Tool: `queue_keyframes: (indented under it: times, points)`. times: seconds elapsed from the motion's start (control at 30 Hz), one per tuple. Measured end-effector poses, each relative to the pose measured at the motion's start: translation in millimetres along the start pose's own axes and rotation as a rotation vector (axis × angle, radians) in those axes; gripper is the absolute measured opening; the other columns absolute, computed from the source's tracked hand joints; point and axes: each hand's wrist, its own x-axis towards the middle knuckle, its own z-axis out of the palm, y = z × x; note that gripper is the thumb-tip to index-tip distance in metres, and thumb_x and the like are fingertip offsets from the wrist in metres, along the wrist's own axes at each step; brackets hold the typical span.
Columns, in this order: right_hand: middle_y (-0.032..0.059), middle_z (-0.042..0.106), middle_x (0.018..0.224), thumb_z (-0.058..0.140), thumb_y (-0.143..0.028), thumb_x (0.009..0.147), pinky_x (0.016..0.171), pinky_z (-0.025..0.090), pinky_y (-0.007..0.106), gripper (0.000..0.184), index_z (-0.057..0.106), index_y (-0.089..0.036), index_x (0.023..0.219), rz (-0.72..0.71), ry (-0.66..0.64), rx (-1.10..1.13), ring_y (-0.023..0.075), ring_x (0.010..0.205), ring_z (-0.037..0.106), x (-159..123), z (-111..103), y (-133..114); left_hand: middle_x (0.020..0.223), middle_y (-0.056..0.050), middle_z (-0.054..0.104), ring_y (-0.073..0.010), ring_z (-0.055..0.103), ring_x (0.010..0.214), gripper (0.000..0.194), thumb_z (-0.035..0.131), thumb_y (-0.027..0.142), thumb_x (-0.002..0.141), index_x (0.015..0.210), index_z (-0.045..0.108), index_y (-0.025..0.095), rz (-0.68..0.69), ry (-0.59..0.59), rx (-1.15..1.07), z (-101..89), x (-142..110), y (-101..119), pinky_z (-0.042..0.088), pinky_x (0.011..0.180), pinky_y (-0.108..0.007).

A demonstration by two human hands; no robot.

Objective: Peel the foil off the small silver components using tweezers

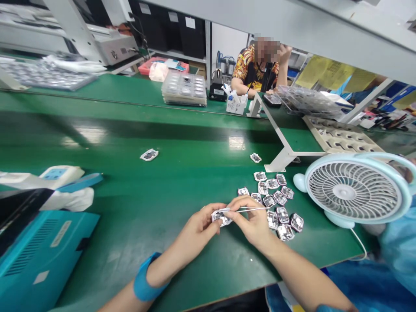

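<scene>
Left hand point(191, 234) has its fingers and thumb closed on the edges of a small white-rimmed part point(217, 216), held over the table point(130, 221), to the left of the cluster of similar pieces point(282, 215). Right hand point(255, 223) pinches a thin pale tool point(248, 209), perhaps tweezers, its fingertips at the part's right side. Where the tool's tip meets the part cannot be made out.

Good work here depends on a steady left grip by the rim, firm enough to stop twisting yet light enough not to flex the frame, with the inner pieces kept uncovered. The tool is best kept low and nearly flat, moved by small finger motions, and never levered hard, since a slip could scratch or dislodge something. Keeping both hands close together steadies them; resting the wrists on the table would help further.
</scene>
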Motion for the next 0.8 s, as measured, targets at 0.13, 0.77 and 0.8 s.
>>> queue_keyframes:
  times: [0.13, 0.77, 0.8]
  points:
    - [0.0038, 0.072, 0.079, 0.075, -0.021, 0.079, 0.071, 0.052, 0.036, 0.006, 0.07, -0.023, 0.077, -0.07, -0.026, -0.023, 0.0201, 0.075, 0.067, -0.1, 1.6, -0.7, 0.082, -0.002, 0.062, -0.0144, 0.052, 0.067, 0.033, 0.059, 0.027, 0.077, 0.108, 0.059, 0.017, 0.002, -0.003, -0.013, 0.0, 0.5, -2.6, 0.043, 0.066, -0.027]
    - [0.001, 0.065, 0.077, 0.075, -0.03, 0.078, 0.07, 0.047, 0.03, 0.017, 0.061, -0.021, 0.078, 0.26, -0.005, 0.241, 0.0159, 0.073, 0.06, 8.6, -1.2, 0.2, 0.076, 0.0, 0.06, -0.0114, 0.049, 0.06, 0.029, 0.055, 0.037, 0.083, 0.101, 0.066, 0.017, -0.138, 0.105, -0.162, -1.2, -1.4, 8.7, 0.035, 0.053, -0.023]
    - [0.0008, 0.064, 0.077, 0.075, -0.031, 0.077, 0.069, 0.046, 0.029, 0.018, 0.06, -0.02, 0.077, 0.276, -0.013, 0.249, 0.0155, 0.072, 0.059, 8.6, -1.2, 0.4, 0.075, 0.0, 0.059, -0.0113, 0.048, 0.06, 0.029, 0.056, 0.038, 0.083, 0.1, 0.066, 0.017, -0.139, 0.103, -0.151, -1.0, -1.3, 8.6, 0.034, 0.053, -0.023]
